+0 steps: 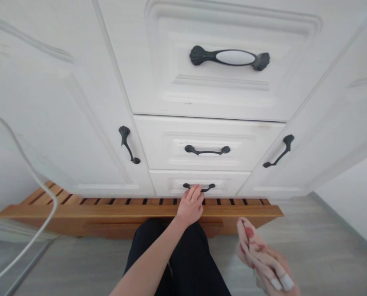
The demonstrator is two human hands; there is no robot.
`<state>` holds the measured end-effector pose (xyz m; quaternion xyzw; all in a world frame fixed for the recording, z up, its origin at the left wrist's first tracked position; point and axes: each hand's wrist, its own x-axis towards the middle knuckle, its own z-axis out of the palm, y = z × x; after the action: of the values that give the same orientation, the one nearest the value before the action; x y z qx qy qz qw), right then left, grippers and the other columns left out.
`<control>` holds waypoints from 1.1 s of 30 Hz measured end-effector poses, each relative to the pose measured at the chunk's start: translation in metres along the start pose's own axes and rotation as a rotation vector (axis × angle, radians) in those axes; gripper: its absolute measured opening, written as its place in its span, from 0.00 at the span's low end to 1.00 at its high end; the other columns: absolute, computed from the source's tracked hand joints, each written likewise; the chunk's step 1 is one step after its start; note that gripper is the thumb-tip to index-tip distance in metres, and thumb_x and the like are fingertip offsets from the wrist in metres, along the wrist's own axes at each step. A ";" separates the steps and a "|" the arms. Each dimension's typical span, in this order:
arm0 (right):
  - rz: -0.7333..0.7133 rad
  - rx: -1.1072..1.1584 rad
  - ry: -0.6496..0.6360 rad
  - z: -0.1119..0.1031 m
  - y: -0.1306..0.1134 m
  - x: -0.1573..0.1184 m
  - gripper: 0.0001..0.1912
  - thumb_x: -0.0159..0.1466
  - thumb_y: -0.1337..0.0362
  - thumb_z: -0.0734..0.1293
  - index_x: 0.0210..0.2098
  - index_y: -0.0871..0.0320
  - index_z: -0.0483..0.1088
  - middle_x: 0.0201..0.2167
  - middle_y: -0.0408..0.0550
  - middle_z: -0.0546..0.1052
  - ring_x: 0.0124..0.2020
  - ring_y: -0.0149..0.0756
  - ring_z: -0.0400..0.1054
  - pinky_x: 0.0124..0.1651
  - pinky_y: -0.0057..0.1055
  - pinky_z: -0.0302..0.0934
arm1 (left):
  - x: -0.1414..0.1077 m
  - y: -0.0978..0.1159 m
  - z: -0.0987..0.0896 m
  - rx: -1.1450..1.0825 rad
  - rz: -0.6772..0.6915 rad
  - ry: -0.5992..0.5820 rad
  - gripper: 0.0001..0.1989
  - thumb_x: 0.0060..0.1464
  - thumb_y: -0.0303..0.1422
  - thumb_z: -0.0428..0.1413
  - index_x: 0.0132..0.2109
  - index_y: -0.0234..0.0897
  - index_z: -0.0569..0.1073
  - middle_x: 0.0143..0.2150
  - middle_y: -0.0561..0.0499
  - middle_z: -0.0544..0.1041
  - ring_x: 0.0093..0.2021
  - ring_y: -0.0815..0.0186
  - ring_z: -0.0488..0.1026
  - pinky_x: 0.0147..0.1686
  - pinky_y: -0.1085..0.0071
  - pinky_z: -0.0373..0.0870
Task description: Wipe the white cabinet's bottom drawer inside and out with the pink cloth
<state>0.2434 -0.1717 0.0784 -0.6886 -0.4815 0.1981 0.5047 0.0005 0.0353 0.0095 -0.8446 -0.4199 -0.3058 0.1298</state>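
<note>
My left hand (191, 204) reaches down the middle, its fingers hooked over the dark handle (210, 188) of the bottom drawer (229, 181). That drawer is the lowest of three stacked in a white cabinet and sits closed. Off to the lower right, my right hand (278, 263) grips a folded cloth (257, 250), pale pink with red patches. Part of this hand is hidden behind the cloth and blurred. Just above my left hand is the middle drawer handle (207, 151), black with a white inset.
A slatted wooden bench (109, 211) runs along the cabinet's foot, between it and my knees. Cabinet doors (78, 156) with black handles flank the drawers. A white cable (29, 164) hangs at the left. Grey wood-look floor (319, 230) lies at the right.
</note>
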 end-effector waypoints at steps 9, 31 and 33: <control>-0.715 -0.329 0.233 0.065 -0.044 0.176 0.09 0.64 0.59 0.66 0.36 0.58 0.75 0.44 0.55 0.70 0.49 0.49 0.64 0.51 0.50 0.60 | -0.009 0.008 -0.038 -0.145 -0.064 -0.140 0.21 0.55 0.25 0.52 0.56 0.38 0.71 0.74 0.43 0.53 0.75 0.52 0.47 0.60 0.57 0.69; -1.054 -0.383 -0.444 0.318 -0.157 0.078 0.18 0.73 0.62 0.57 0.61 0.47 0.66 0.67 0.44 0.66 0.67 0.41 0.55 0.59 0.46 0.54 | -0.145 0.070 -0.055 -0.370 -0.515 -0.138 0.21 0.59 0.25 0.49 0.56 0.48 0.73 0.62 0.48 0.72 0.65 0.55 0.66 0.57 0.51 0.73; -1.017 -0.305 -0.557 0.313 -0.149 0.091 0.17 0.74 0.65 0.55 0.54 0.46 0.71 0.62 0.41 0.72 0.64 0.38 0.60 0.60 0.45 0.55 | -0.146 0.071 -0.056 -0.378 -0.522 -0.133 0.20 0.60 0.25 0.49 0.55 0.48 0.74 0.63 0.49 0.72 0.66 0.55 0.64 0.58 0.51 0.72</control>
<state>-0.0217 0.0688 0.1006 -0.3586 -0.8878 0.0334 0.2866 -0.0340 -0.1268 -0.0359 -0.7359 -0.5653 -0.3456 -0.1398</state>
